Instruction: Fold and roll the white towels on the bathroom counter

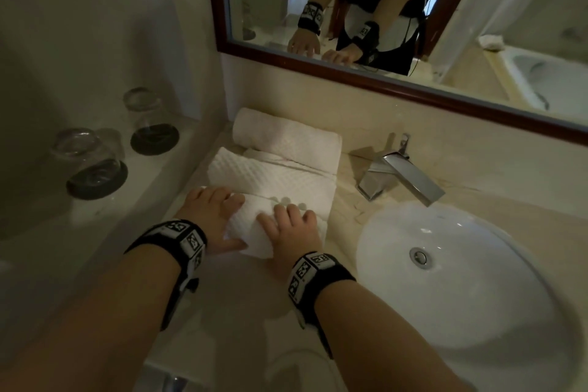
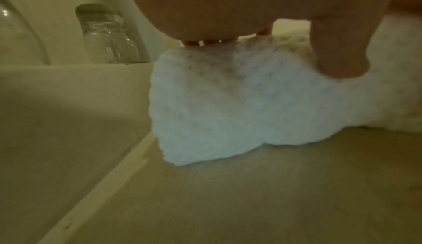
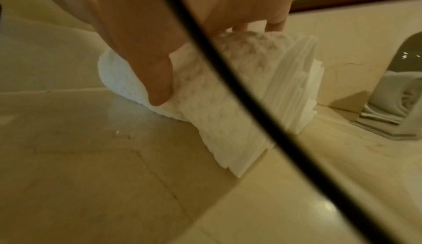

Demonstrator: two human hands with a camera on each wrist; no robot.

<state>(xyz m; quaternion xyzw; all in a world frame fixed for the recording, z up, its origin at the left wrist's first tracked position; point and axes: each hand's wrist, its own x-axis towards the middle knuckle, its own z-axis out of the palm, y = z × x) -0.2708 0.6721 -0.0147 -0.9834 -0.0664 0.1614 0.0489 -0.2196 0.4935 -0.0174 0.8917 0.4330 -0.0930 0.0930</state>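
Left hand [image 1: 213,216] and right hand [image 1: 294,231] lie side by side over a partly rolled white waffle-weave towel [image 1: 273,188], fingers curved across the roll, thumbs tucked against its near side. It lies on the glossy beige marble bench [image 1: 241,302]. Behind it sits a finished rolled towel [image 1: 286,135]; right, an oval white sink [image 1: 461,280].

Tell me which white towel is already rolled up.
The white waffle-textured towel roll farthest back against the wall; the nearer white towel is still partly flat under both hands.
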